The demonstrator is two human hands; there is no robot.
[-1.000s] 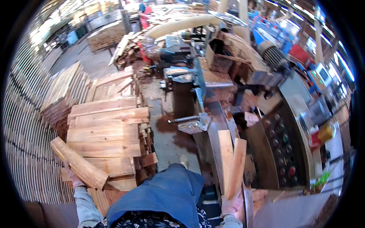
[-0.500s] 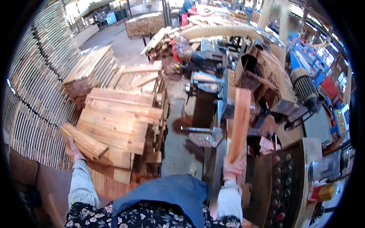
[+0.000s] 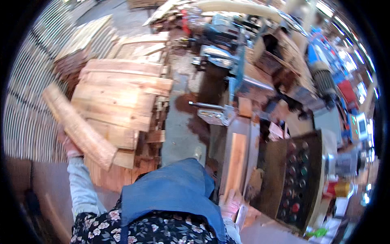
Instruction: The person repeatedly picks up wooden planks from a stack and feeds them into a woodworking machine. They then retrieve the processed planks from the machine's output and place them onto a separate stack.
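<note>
My left hand [image 3: 69, 147] grips a rough wooden slab [image 3: 77, 126] and holds it raised at the left, over the near corner of a stack of wooden boards [image 3: 118, 101]. A second wooden board [image 3: 235, 162] lies flat on the machine bed [image 3: 227, 140] at centre right. My right hand [image 3: 231, 205] rests at its near end, fingers on the board's end. A blue apron [image 3: 170, 195] and a floral sleeve fill the lower middle.
A blue-grey woodworking machine [image 3: 231, 61] stands ahead with a wooden hopper [image 3: 280, 53] on it. A dark control panel with coloured buttons [image 3: 294, 183] is at the right. Corrugated sheeting [image 3: 24, 114] runs along the left. More timber piles lie farther back.
The board that my right hand held upright has been laid flat on the machine bed. My left hand has lifted the slab higher beside the stack.
</note>
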